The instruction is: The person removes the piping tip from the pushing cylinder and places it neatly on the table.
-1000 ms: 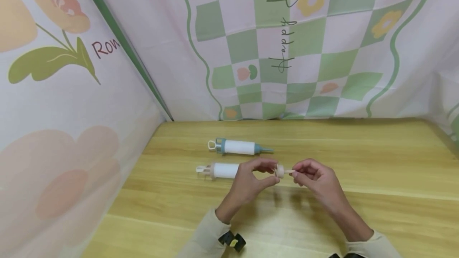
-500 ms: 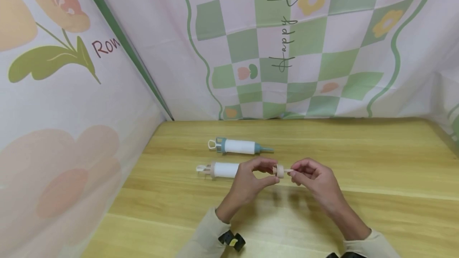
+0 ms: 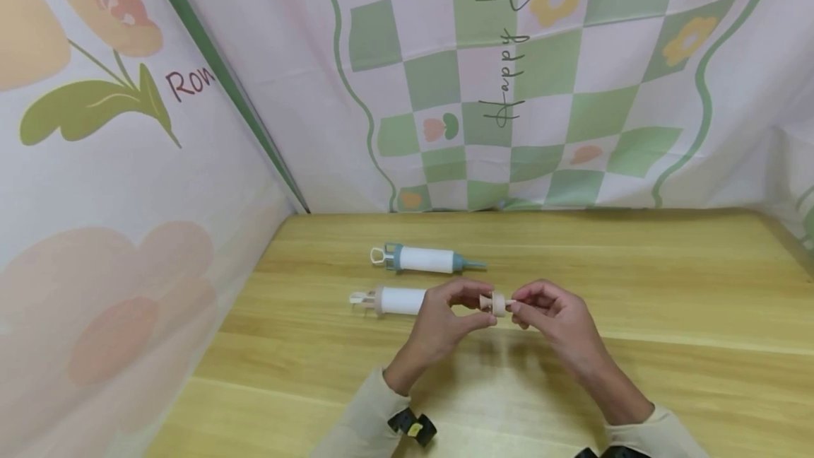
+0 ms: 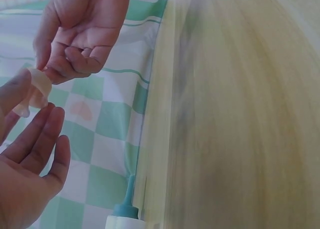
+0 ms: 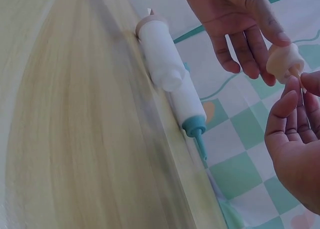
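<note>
I have the left hand (image 3: 439, 320) pinching the beige cap (image 3: 499, 304) and the right hand (image 3: 562, 320) pinching the thin stem (image 3: 511, 302) on its right; whether stem and cap are one piece, I can't tell. Their axis runs left-right, roughly matching the bare-necked bottle (image 3: 400, 301) lying left, nearer the left hand. The blue-ended bottle (image 3: 426, 260) lies beyond, on the table's (image 3: 668, 274) far side.

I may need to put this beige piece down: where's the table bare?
The table is bare right of the right hand, and left of the beige-collared bottle up to the cloth wall. It's crowded where the left hand, holding the beige piece, overlaps that bottle in the head view; the blue-ended bottle lies just beyond.
</note>
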A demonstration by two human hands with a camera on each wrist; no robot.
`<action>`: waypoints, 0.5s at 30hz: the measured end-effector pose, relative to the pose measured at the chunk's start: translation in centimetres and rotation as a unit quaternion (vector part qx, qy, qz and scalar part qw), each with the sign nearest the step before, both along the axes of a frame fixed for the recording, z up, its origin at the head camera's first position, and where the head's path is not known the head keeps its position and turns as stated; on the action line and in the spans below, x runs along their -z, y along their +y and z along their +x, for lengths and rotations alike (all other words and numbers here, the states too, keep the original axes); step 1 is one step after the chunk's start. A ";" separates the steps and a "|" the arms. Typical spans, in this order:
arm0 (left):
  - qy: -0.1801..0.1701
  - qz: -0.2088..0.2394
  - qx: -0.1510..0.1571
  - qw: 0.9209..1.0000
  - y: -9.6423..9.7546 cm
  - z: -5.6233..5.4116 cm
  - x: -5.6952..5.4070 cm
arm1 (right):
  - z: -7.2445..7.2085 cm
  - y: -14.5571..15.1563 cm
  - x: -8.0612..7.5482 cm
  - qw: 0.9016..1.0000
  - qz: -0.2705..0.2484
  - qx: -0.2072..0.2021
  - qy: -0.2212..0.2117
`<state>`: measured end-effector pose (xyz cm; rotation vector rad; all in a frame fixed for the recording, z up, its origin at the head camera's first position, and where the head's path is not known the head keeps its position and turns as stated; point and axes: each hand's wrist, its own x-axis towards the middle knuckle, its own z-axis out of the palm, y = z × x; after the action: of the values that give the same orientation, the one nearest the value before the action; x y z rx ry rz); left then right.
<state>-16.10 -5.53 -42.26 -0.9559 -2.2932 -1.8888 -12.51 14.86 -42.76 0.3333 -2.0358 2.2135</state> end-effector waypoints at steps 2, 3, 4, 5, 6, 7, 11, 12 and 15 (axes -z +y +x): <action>-0.003 0.003 -0.002 1.000 0.0 0.0 0.1 | 0.0 -0.1 0.0 1.000 -0.006 -0.003 0.001; -0.005 0.004 -0.002 1.000 0.0 0.0 0.1 | 0.1 -0.2 0.0 1.000 -0.010 -0.004 0.002; -0.008 0.005 -0.002 1.000 0.0 0.0 0.1 | 0.1 -0.2 0.0 1.000 -0.012 -0.003 0.001; -0.011 0.006 -0.003 1.000 0.0 0.0 0.2 | 0.1 -0.2 0.0 1.000 -0.015 -0.003 0.000; -0.016 0.007 -0.004 1.000 0.0 0.0 0.1 | 0.1 -0.2 0.0 1.000 -0.014 -0.003 -0.001; -0.021 0.009 -0.005 1.000 0.0 0.0 0.2 | 0.1 -0.3 -0.1 1.000 -0.018 -0.003 -0.002; -0.036 0.014 -0.012 0.999 0.1 0.1 0.2 | 0.1 -0.4 -0.1 1.000 -0.023 -0.003 -0.003; -0.038 0.016 -0.014 0.999 0.1 0.1 0.2 | 0.2 -0.4 -0.2 1.000 -0.025 -0.003 -0.002; -0.039 0.021 -0.016 0.999 0.1 0.1 0.2 | 0.2 -0.4 -0.2 1.000 -0.029 -0.007 -0.001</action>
<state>-16.02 -5.41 -42.47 -0.8519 -2.2862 -1.9861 -12.35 14.47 -42.60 0.3391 -1.9723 2.2764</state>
